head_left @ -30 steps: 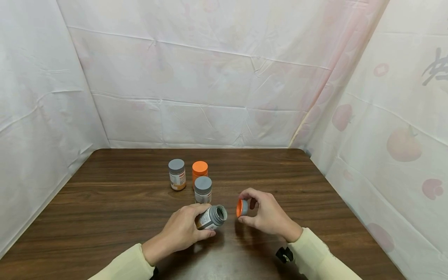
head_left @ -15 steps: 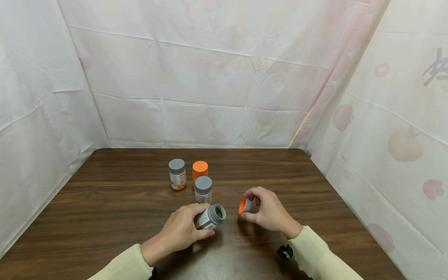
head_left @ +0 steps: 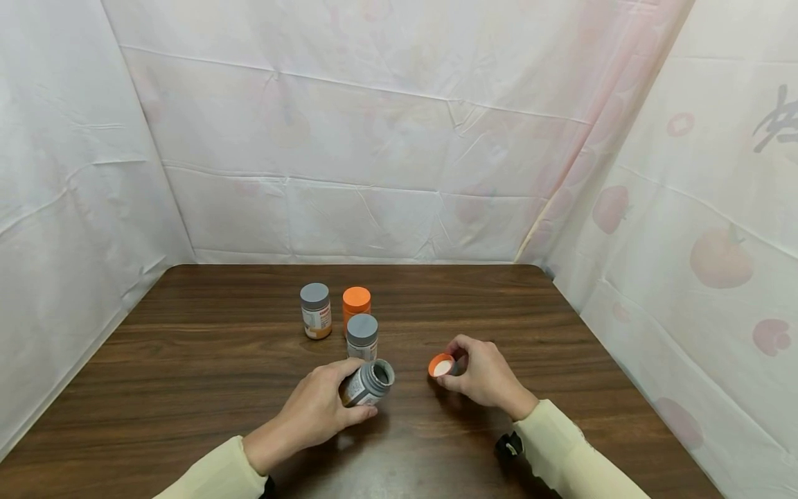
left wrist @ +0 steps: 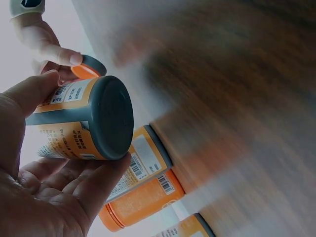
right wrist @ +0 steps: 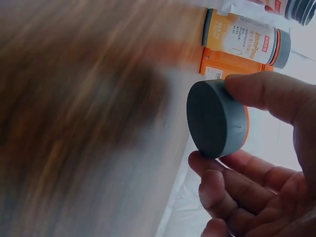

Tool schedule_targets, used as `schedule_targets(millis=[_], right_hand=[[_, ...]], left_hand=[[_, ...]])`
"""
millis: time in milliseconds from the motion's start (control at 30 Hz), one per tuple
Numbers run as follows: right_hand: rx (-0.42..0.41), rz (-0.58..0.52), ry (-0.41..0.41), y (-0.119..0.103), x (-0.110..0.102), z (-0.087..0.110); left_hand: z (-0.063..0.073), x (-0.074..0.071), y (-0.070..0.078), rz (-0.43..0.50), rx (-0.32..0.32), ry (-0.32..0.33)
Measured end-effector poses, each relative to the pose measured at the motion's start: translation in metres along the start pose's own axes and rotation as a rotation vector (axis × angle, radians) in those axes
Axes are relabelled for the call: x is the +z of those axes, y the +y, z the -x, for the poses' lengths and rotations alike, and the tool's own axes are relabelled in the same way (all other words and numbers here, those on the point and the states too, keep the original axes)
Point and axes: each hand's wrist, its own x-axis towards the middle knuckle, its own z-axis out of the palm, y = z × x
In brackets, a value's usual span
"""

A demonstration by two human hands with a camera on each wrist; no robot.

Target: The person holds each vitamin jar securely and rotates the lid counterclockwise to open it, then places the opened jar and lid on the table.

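My left hand [head_left: 318, 405] grips an uncapped grey supplement bottle [head_left: 366, 385], tilted so its mouth points up and to the right. In the left wrist view the bottle's grey base [left wrist: 114, 118] and orange-white label show. Between thumb and fingers, my right hand [head_left: 489, 374] pinches a screw cap [head_left: 442, 366], grey outside, orange inside with a white liner. Its grey top [right wrist: 208, 119] faces the right wrist camera. Cap and bottle are apart, both above the table. Just beyond the left hand stands a grey-capped bottle [head_left: 362, 333], its lower part hidden.
An orange bottle [head_left: 357, 301] and another grey-capped bottle [head_left: 316, 312] stand behind, both closed. The brown wooden table [head_left: 218, 346] ends at white printed curtains [head_left: 374, 138] at the back and sides.
The right hand has moved slightly right and turned the cap, so its inside now faces up toward the head camera. The left hand with the bottle has shifted a little left.
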Motion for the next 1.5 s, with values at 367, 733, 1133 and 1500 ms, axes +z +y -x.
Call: schedule_targets(millis=[367,733,1133,1500], right_hand=[[0.059,0.022,-0.022,0.004,0.002,0.000],[0.094,0.071,-0.034,0.006,0.004,-0.001],[0.080,0.110,0.010,0.001,-0.001,0.004],[0.010,0.073,0.060,-0.005,0.000,0.011]], left_hand=[[0.002,-0.007,-0.003,0.011,-0.035,0.034],[0.003,-0.012,-0.007,0.039,-0.036,0.090],[0.002,-0.017,-0.013,0.077,-0.068,0.168],[0.001,-0.021,-0.025,0.062,-0.056,0.242]])
